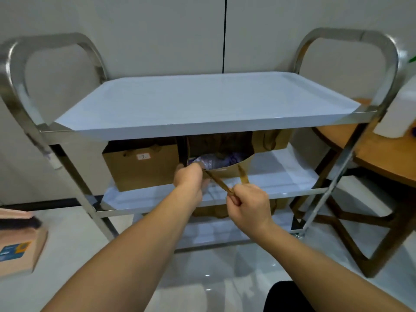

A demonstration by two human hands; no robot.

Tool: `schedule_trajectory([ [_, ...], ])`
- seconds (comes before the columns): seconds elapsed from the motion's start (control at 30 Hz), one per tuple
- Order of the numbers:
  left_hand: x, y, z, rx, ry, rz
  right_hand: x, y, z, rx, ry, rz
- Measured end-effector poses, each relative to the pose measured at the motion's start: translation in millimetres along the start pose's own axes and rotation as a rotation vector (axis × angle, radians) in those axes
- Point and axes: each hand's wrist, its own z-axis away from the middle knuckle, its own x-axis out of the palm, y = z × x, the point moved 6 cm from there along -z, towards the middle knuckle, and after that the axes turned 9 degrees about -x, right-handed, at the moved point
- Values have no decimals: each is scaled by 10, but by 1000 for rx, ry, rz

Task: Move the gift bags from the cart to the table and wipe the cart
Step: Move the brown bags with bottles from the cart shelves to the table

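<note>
On the middle shelf (292, 174) of a steel-framed cart (337, 176): open brown paper bag (227, 172) near the front edge, mouth tilted toward the person, crinkled clear plastic inside. Right hand (249, 203) pinching flat tan handle strap (219, 183), pulled taut forward. Left hand (189, 179) gripping bag's left rim. Second boxy bag (141, 167), label "2", upright beside, toward the left edge. Round wooden table (382, 152) right of cart.

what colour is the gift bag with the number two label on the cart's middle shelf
Plain brown kraft paper; the gift bag shows best in the head view.
</note>
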Motion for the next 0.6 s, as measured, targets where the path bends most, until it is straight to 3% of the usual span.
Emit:
schedule_trajectory([
  [0.13,-111,-78,76,-11,70,-5,-44,110,-152,117,-62,11],
  [0.27,-236,-220,50,-69,133,-10,246,185,-386,349,-482,153],
  [0.37,-256,-241,-13,-19,168,-30,422,186,-403,355,-660,257],
  [0.5,-288,-254,-25,8,255,-142,466,152,-425,257,-722,276],
  [0.6,-302,-256,168,-48,304,-216,325,184,-474,244,-605,192],
])
